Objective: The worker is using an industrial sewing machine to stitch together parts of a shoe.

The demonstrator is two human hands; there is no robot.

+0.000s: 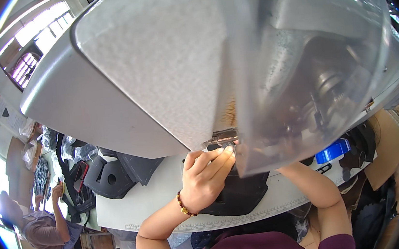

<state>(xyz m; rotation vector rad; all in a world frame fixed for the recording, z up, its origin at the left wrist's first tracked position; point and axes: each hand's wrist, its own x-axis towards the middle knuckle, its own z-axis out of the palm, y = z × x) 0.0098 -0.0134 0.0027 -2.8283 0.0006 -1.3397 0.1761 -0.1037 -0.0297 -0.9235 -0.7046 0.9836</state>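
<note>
A big grey machine head [164, 65] and clear guard [310, 64] hide the right hand; the left hand [205, 177] pinches black fabric [241, 193] on the tabletop [140, 203] near a blue tape roll [332, 151].

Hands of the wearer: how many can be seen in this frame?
1. The left hand, with a bead bracelet at the wrist, is at the machine's needle area over dark fabric. The right hand is hidden behind the clear shield; only its forearm shows.

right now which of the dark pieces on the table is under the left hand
The flat black piece at the table's front edge, beneath the left hand; the other dark pieces lie farther left, untouched.
</note>
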